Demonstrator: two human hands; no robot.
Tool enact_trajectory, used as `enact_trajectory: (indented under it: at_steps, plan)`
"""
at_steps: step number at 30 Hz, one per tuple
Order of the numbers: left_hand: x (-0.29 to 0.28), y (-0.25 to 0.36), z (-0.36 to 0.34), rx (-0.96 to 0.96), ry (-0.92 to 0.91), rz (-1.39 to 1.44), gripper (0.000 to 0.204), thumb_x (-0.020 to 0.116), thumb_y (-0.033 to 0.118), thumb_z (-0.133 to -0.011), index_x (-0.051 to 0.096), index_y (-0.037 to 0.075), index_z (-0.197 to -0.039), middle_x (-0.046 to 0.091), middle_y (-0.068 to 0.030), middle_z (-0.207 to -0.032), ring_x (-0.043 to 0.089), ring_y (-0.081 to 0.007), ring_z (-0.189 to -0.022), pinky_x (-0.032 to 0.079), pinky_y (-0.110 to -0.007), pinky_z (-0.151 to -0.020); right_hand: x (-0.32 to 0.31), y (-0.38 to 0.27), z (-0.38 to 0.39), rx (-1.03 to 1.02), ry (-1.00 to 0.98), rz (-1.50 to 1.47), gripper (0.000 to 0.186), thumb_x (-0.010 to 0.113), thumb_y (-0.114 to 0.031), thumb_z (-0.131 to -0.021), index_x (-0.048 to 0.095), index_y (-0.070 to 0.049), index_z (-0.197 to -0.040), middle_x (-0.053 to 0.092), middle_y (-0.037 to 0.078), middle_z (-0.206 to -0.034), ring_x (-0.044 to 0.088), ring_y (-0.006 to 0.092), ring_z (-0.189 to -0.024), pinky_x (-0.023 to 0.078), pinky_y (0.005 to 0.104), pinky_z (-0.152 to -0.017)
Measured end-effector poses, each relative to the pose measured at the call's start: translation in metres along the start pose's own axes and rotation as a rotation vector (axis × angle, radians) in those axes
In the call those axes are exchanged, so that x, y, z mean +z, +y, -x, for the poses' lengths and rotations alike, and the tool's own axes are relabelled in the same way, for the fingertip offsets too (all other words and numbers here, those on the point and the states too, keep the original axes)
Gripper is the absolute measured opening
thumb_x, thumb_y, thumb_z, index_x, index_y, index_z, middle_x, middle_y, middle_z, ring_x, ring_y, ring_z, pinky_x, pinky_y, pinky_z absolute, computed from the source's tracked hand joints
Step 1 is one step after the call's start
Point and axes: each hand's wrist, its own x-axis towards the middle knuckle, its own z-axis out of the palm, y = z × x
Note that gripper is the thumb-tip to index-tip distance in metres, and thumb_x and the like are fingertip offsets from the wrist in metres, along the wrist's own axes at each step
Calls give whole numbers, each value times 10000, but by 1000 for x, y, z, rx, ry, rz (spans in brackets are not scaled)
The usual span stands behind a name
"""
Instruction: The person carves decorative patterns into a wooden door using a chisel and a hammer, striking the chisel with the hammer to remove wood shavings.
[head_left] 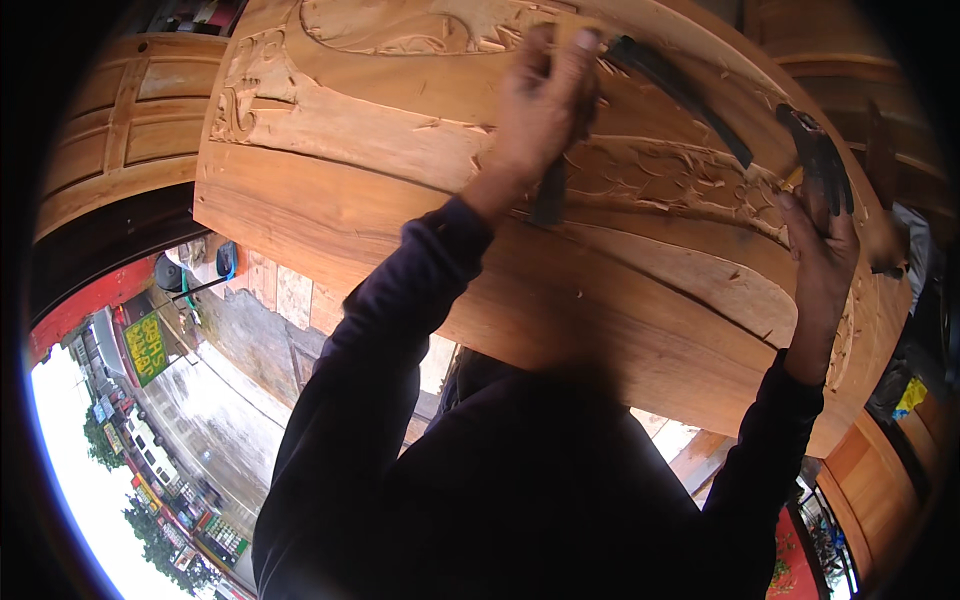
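A wooden panel (330,205), the thing under both hands, filled the view from 11 o'clock round to 3 o'clock, broad and bare along its near edge and carved in low relief further in. The person's dark clothing (540,480) covered 6 o'clock, its sleeves running up towards the panel. A wet-looking pavement (235,400) lay at 8 o'clock, and a framed door (175,80) stood at 10 o'clock.

Over the carving just past 12 o'clock was the left hand (540,115), blurred, fingers bent; I could not tell whether it gripped anything. Near 3 o'clock, the right hand (828,245) was over the panel's far right part, thumb and fingers drawn up to the lower end of a black piece (820,160); whether they gripped it I could not tell.

Between 1 and 2 o'clock, a black strip (685,95) slanted across the carving, one end near the left hand, the other towards the right. A green sign (147,348) showed near 9 o'clock and a white vehicle (150,445) at 8. Below the left hand, at 1 o'clock, was a short dark piece (548,195). Small shavings (430,125) were scattered over the carving.
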Motion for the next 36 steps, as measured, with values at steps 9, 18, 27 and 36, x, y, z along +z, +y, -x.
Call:
enact_trajectory:
  at_steps: [9, 18, 27, 36]
  plan:
    - [10, -36, 4, 67, -103, -37, 411, 731, 311, -1026, 618, -21, -1241, 687, -41, -943, 591, -74, -825, 502, -255, -727, 21, -32, 5, -99, 36, 57, 584, 733, 43, -949, 552, -24, -1500, 649, 94, -1413, 615, 81, -1153, 515, 230, -922]
    - [21, -31, 11, 12, -138, -27, 393, 728, 283, -1029, 630, -2, -1280, 725, -44, -1060, 630, -85, -962, 530, -271, -824, 68, -26, -65, -202, 23, 83, 352, 779, -110, -947, 680, -29, -1276, 707, 3, -993, 639, 91, -912, 529, 278, -849]
    - [20, -39, 6, 2, -155, -30, 398, 700, 335, -1043, 600, 6, -1245, 576, 25, -696, 470, -31, -495, 397, -217, -453, 61, -2, -116, -24, 18, 53, 476, 787, -194, -957, 647, -56, -1390, 728, -4, -1121, 647, 86, -985, 526, 268, -879]
    - [22, -47, 3, -75, -138, -50, 359, 683, 341, -1054, 601, 14, -1176, 578, 19, -693, 486, -41, -489, 407, -229, -440, 67, 4, -119, -128, -199, 325, 447, 760, -151, -956, 649, -56, -1379, 749, 98, -1239, 692, 145, -1112, 533, 312, -964]
